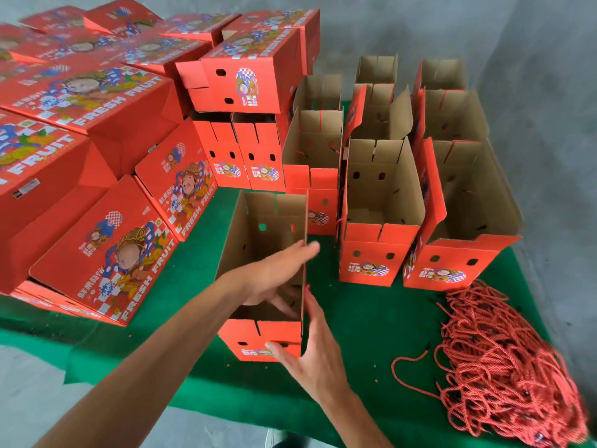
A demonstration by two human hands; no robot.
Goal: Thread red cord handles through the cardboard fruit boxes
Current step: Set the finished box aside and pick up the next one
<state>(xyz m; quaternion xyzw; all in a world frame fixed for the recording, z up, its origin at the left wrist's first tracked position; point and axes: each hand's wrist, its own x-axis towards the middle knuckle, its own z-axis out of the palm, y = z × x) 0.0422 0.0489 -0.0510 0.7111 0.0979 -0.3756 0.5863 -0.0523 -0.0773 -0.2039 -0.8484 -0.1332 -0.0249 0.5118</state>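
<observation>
Head view: green felt table (355,318) on grey concrete floor (48,376), both grips spread

- Packing workshop or small warehouse, judging by bare grey concrete floor (549,43).
- Work table covered in green felt (371,318).
- Stacks of identical printed red fruit boxes (106,101), many standing open (381,195).
- Heap of red cord handles (504,367) at the table edge.

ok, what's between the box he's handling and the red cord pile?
Head view: only bare green mat between the open box and the cord pile; one loose cord trails from the pile. The right hand is at the box's near corner.
</observation>
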